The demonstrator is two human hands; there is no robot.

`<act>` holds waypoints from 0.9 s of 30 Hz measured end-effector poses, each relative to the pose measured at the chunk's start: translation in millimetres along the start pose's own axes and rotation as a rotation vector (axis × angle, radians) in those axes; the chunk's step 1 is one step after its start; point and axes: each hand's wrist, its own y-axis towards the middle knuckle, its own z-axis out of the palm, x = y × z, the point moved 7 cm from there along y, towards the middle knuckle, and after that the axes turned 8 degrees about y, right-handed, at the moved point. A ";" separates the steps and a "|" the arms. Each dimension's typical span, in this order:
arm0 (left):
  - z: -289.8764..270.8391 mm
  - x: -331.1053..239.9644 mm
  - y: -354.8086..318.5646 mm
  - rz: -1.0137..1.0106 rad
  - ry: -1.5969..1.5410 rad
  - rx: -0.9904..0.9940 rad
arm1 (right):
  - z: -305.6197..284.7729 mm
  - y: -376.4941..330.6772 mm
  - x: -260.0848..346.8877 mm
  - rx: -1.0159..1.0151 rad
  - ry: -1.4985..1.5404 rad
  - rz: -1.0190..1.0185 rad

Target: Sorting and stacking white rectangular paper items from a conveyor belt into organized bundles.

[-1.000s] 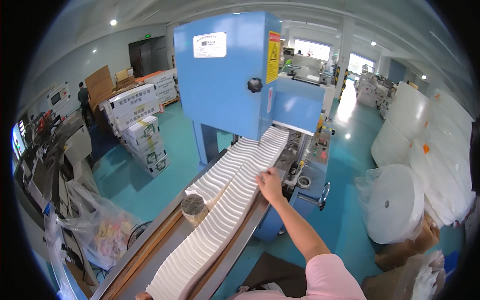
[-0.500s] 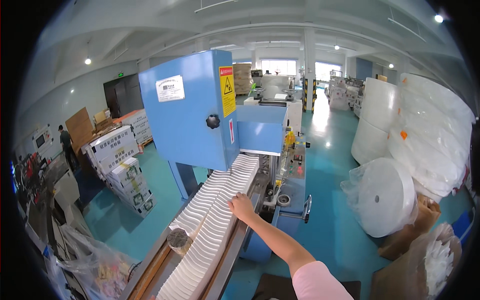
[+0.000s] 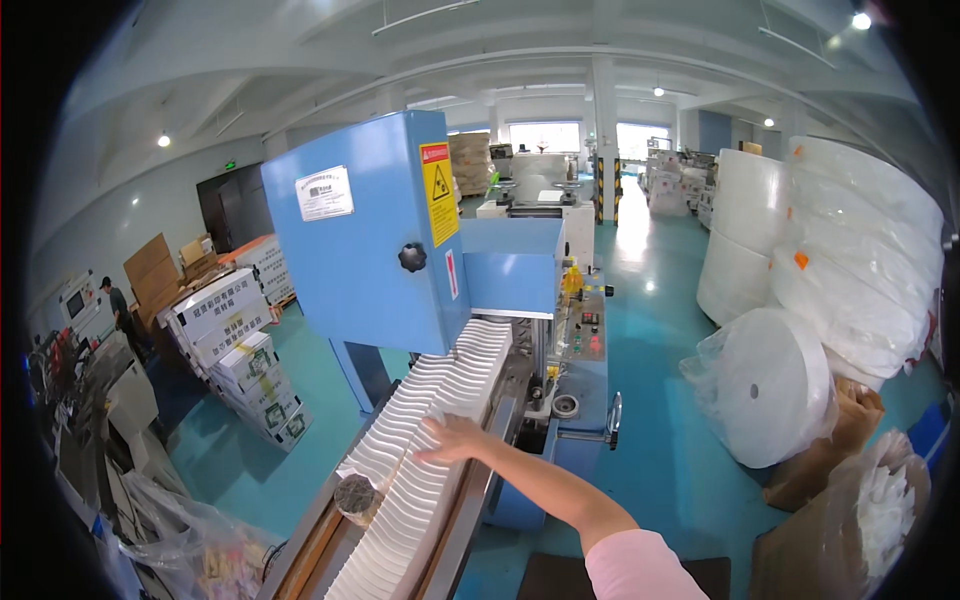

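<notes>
We see two rows of white folded paper [image 3: 400,520] on the metal table [image 3: 332,546]. Our right hand [image 3: 452,440] rests over them; whether it grips any, we cannot tell. A round block [image 3: 355,495] ends the left row; the blue machine [image 3: 350,240] stands far.

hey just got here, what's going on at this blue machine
A person's right hand is stretched over two side-by-side rows of white sheets, its fingers seeming to touch them near the line between the rows. The rows lead out from under the blue machine. A round block stands at the near end of the shorter left row, while the right row runs on past it. The left hand is out of view. Another person stands far off to the left.
</notes>
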 end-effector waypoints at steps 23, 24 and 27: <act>-12.4 -16.8 -1.1 0.095 -0.001 -0.325 | 30.6 13.0 -4.6 0.339 -0.294 0.216; -14.0 -14.9 -1.1 0.080 -0.006 -0.325 | 35.2 11.9 -4.8 0.347 -0.297 0.203; -4.7 -12.4 -1.8 0.110 0.086 -0.224 | 34.9 8.9 4.0 0.189 -0.253 0.108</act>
